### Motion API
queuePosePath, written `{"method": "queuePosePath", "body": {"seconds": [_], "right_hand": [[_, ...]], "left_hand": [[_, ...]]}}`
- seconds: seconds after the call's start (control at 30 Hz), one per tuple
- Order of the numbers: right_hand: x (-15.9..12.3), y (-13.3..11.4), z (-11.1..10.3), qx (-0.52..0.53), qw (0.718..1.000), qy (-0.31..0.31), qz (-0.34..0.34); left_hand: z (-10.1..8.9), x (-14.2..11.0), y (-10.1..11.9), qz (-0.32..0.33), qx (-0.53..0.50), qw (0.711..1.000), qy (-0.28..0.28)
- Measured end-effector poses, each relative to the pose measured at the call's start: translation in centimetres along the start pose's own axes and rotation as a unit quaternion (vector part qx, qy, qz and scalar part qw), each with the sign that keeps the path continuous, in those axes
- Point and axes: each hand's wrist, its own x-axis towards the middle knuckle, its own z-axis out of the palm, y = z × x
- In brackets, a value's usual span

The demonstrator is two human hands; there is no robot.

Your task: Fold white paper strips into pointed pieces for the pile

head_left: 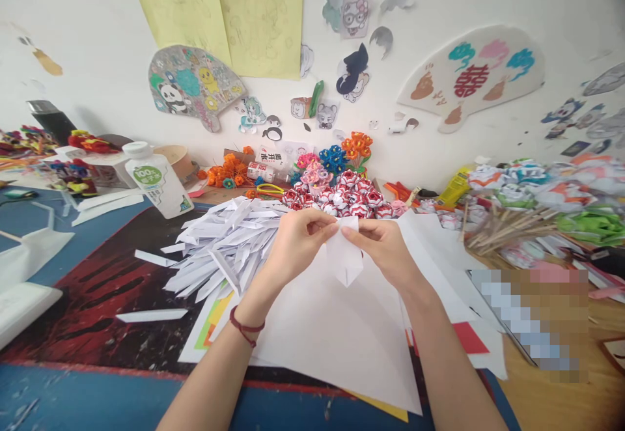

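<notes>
Between my two hands hangs a small folded white paper piece [344,255], its lower end coming to a point. My left hand [305,239] pinches its upper left edge between thumb and fingers. My right hand [383,245] pinches the upper right edge, its thumb lying across the front. Under them is a stack of white paper sheets [336,346], with coloured sheets showing at its sides. Just left of my left hand lies a big heap of folded white paper strips [234,239].
A white bottle [159,180] stands at the left. Behind my hands are red-and-white paper flowers [344,193] and orange flowers [358,148]. Thin wooden sticks [512,232] lie at the right, with wrapped flowers beyond. A single folded strip [152,316] rests on the dark mat [102,288].
</notes>
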Motion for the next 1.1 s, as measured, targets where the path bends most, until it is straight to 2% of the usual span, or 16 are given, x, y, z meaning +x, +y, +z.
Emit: {"method": "queuePosePath", "body": {"seconds": [0.23, 0.5, 0.87, 1.1], "right_hand": [[0.0, 0.24, 0.07, 0.04, 0.999, -0.007, 0.003], [-0.07, 0.4, 0.06, 0.049, 0.998, -0.028, -0.001], [-0.23, 0.07, 0.06, 0.045, 0.998, -0.037, -0.014], [-0.04, 0.47, 0.04, 0.055, 0.998, -0.014, -0.008]], "left_hand": [[0.15, 0.06, 0.4, -0.01, -0.019, 1.0, -0.013], [0.2, 0.2, 0.54, -0.052, -0.119, 0.991, -0.035], [0.39, 0.08, 0.64, -0.064, -0.151, 0.986, -0.038], [0.46, 0.04, 0.65, -0.067, -0.194, 0.978, -0.037]]}}
